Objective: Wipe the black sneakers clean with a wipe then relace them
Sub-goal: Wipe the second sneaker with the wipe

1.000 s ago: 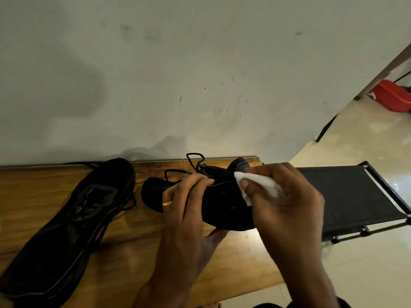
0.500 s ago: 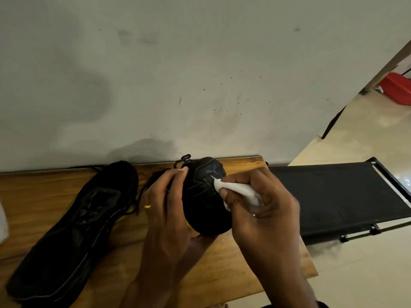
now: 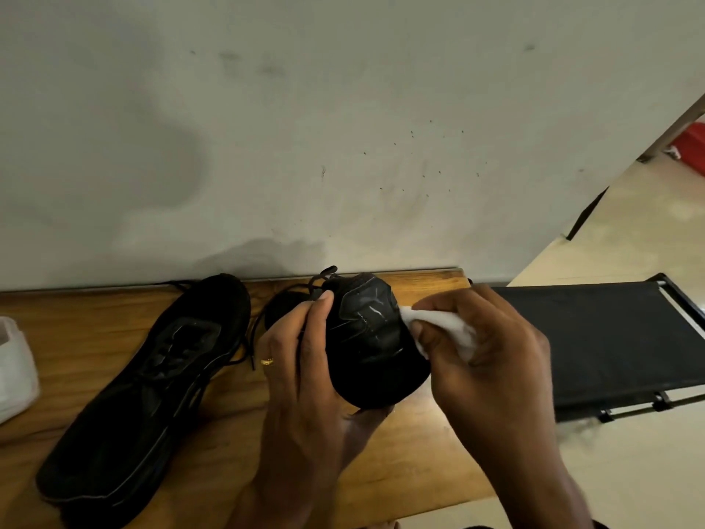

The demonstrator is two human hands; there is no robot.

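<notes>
A pale, off-white wall (image 3: 343, 127) is seen across most of the view. It is marked with smudges and small dark specks, and a large darker patch is seen at the left. A wooden worktop (image 3: 427, 463) with a warm brown grain is set against its foot. To the right, a black fabric frame (image 3: 610, 337), stretched over dark metal bars, is placed just beside the worktop's end. A glossy cream floor (image 3: 641, 471) is brightly lit beyond the wall's edge. There, a dark strip (image 3: 585, 217) is seen at the wall's base, and a blurred red object (image 3: 690, 141) is partly shown.
</notes>
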